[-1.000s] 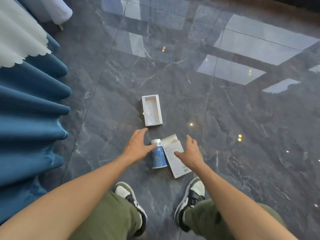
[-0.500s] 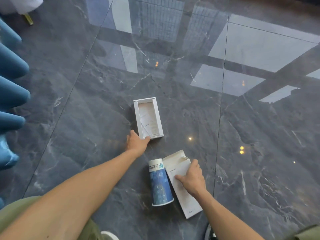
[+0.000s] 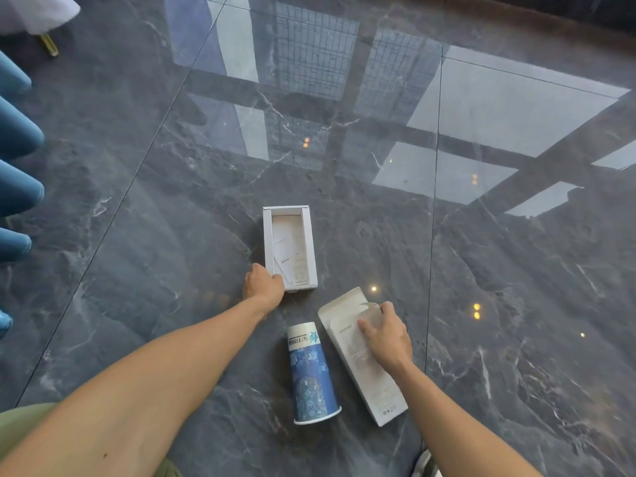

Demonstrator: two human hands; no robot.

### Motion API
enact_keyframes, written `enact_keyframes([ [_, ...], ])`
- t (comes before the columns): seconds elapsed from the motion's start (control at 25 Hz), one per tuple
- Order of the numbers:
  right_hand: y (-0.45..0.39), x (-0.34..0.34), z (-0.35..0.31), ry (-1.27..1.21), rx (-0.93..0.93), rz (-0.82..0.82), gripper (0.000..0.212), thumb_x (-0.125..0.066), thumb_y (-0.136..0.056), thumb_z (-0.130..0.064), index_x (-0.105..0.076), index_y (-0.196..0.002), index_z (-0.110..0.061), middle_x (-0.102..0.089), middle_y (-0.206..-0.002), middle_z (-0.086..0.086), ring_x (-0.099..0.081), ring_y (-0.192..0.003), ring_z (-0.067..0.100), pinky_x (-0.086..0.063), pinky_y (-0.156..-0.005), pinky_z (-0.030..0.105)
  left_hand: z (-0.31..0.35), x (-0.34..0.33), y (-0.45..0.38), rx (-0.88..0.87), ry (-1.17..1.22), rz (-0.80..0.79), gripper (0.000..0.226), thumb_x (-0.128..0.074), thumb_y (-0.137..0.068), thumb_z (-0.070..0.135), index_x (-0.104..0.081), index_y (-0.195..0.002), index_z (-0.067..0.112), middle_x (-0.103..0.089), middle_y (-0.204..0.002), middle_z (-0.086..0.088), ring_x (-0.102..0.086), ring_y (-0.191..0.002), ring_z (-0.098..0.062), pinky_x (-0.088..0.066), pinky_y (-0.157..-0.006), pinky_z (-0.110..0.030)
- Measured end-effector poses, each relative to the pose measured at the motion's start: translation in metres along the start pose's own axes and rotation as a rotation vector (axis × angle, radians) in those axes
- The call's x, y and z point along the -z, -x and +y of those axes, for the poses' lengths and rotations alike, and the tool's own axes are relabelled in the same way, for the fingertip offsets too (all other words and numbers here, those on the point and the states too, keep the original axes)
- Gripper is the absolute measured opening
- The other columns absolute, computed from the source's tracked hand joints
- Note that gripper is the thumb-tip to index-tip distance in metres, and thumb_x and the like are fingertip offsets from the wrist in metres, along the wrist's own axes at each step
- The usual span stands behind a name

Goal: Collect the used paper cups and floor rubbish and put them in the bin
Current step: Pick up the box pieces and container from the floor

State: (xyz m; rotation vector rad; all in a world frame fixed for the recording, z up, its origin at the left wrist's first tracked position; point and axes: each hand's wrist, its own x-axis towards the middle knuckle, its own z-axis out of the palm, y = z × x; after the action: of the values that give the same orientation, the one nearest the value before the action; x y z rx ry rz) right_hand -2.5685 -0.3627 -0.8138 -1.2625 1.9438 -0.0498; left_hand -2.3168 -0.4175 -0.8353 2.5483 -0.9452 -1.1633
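A blue patterned paper cup [image 3: 311, 373] lies on its side on the dark marble floor, rim towards me. Beyond it sits an open white box tray [image 3: 289, 247] with paper slips inside. My left hand [image 3: 263, 285] grips that tray's near left corner. To the right of the cup lies a flat white box sleeve [image 3: 361, 370]. My right hand [image 3: 385, 333] rests on the sleeve's upper part, fingers curled round its far right edge.
Blue curtain folds [image 3: 15, 166] hang along the left edge. A white cloth and a gold furniture leg [image 3: 50, 46] show at top left. The glossy floor [image 3: 481, 270] reflects windows. No bin is in view.
My left hand went from beside the cup forward to the white tray and gripped its corner. My right hand settled on the sleeve. The view dropped closer to the floor.
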Motion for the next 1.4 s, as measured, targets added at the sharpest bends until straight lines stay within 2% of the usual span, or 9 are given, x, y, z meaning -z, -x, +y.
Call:
enact_keyframes([
  [0.24, -0.053, 0.056, -0.049, -0.49, -0.083, 0.287, 0.036, -0.061, -0.099, -0.039, -0.041, -0.111, -0.01, -0.063, -0.111, 0.012, -0.063, -0.094, 0.032, -0.049, -0.075, 0.04, 0.012, 0.003, 0.006, -0.025, 0.25, -0.133, 0.035, -0.073, -0.088, 0.017, -0.051, -0.114, 0.009, -0.063, -0.114, -0.011, -0.069, -0.103, -0.033, -0.056, -0.074, -0.039],
  [0.4, -0.062, 0.072, -0.075, -0.861, -0.045, 0.193, 0.041, -0.066, -0.095, -0.042, -0.048, -0.114, -0.011, -0.064, -0.111, 0.006, -0.066, -0.091, 0.022, -0.058, -0.081, 0.044, 0.02, 0.006, 0.021, 0.037, 0.471, -0.378, 0.035, -0.071, -0.086, 0.004, -0.061, -0.119, 0.003, -0.069, -0.113, -0.014, -0.065, -0.086, -0.024, -0.057, -0.056, -0.028],
  [0.68, -0.055, 0.045, -0.085, -0.766, -0.07, 0.064, 0.035, -0.062, -0.092, -0.031, -0.052, -0.12, -0.012, -0.063, -0.12, 0.006, -0.065, -0.1, 0.022, -0.055, -0.08, 0.04, 0.036, 0.013, 0.037, -0.07, 0.531, -0.563, 0.048, -0.057, -0.056, 0.02, -0.06, -0.103, 0.014, -0.062, -0.1, -0.012, -0.055, -0.086, -0.025, -0.043, -0.069, -0.032],
  [0.76, -0.055, 0.039, -0.086, -0.819, -0.093, 0.047, 0.037, -0.064, -0.092, -0.032, -0.048, -0.119, -0.013, -0.063, -0.12, 0.006, -0.066, -0.106, 0.025, -0.057, -0.091, 0.05, 0.038, 0.013, 0.036, -0.064, 0.565, -0.574, 0.052, -0.064, -0.063, 0.044, -0.066, -0.106, 0.014, -0.071, -0.102, -0.012, -0.062, -0.088, -0.03, -0.047, -0.076, -0.036],
  [0.88, -0.055, 0.031, -0.097, -0.811, -0.085, 0.04, 0.034, -0.063, -0.094, -0.034, -0.047, -0.116, -0.014, -0.064, -0.118, 0.006, -0.068, -0.105, 0.025, -0.057, -0.094, 0.053, 0.033, 0.014, 0.032, -0.089, 0.577, -0.582, 0.096, -0.07, -0.061, 0.087, -0.072, -0.12, 0.012, -0.081, -0.112, -0.009, -0.075, -0.103, -0.034, -0.055, -0.096, -0.044],
  [1.08, -0.054, 0.013, -0.12, -0.866, -0.069, -0.074, 0.038, -0.06, -0.096, -0.034, -0.053, -0.117, -0.003, -0.069, -0.115, 0.007, -0.071, -0.097, 0.024, -0.06, -0.087, 0.047, 0.014, 0.03, 0.033, -0.121, 0.644, -0.563, 0.099, -0.092, -0.057, 0.053, -0.052, -0.135, 0.008, -0.075, -0.124, -0.01, -0.072, -0.115, -0.028, -0.056, -0.102, -0.047],
  [1.24, -0.052, -0.005, -0.124, -0.871, -0.144, -0.05, 0.041, -0.047, -0.1, -0.027, -0.05, -0.108, 0.013, -0.055, -0.09, 0.008, -0.056, -0.076, 0.02, -0.055, -0.071, 0.037, -0.004, 0.042, 0.02, -0.052, 0.888, -0.517, 0.086, -0.089, -0.063, 0.045, -0.065, -0.135, 0.005, -0.078, -0.122, -0.015, -0.075, -0.114, -0.033, -0.054, -0.109, -0.053],
  [1.32, -0.044, -0.015, -0.107, -0.685, -0.203, -0.149, 0.01, -0.052, -0.095, -0.012, -0.046, -0.095, -0.02, -0.049, -0.08, 0.008, -0.048, -0.058, 0.017, -0.041, -0.052, 0.028, -0.01, 0.048, 0.016, -0.011, 0.951, -0.435, 0.081, -0.087, -0.062, 0.042, -0.068, -0.132, 0.006, -0.08, -0.119, -0.014, -0.076, -0.113, -0.031, -0.053, -0.11, -0.051],
  [1.4, -0.031, -0.023, -0.091, -0.295, -0.196, -0.432, 0.009, -0.067, -0.086, -0.012, -0.061, -0.093, -0.009, -0.051, -0.077, 0.01, -0.046, -0.053, 0.018, -0.037, -0.051, 0.027, -0.016, 0.05, 0.014, -0.004, 0.975, -0.411, 0.082, -0.087, -0.06, 0.042, -0.069, -0.131, 0.006, -0.08, -0.118, -0.013, -0.076, -0.113, -0.03, -0.053, -0.11, -0.051],
])
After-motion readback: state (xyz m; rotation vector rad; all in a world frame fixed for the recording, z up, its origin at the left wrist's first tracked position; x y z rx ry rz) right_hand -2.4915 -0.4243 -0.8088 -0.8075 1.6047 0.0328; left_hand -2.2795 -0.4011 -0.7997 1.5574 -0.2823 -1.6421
